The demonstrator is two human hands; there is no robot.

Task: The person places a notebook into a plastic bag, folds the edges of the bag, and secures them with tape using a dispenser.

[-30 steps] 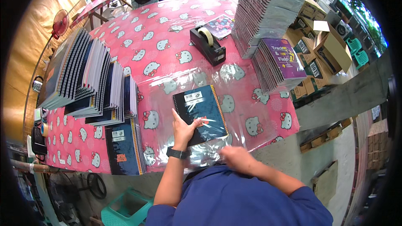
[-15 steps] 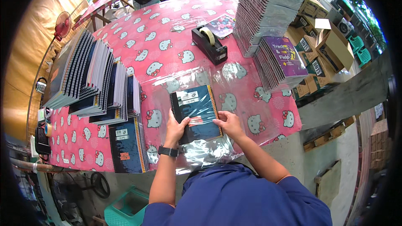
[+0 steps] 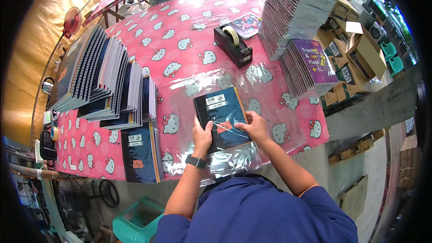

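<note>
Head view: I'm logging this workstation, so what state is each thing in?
Blue-and-black spiral notebook: closed, held
Left hand: gripping the notebook's left edge
Right hand: gripping its right edge
Clear plastic film: wrinkled, spread out
Tape dispenser: loaded
Purple-covered notebooks: closed, stacked
Cardboard box: open
Fan: running or not, cannot tell

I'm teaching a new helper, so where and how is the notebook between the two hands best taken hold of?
Probably by both long side edges, coming from the near side: the thin notebook lies cover up with its short edge toward the person, and the left hand and right hand sit at opposite sides.
</note>
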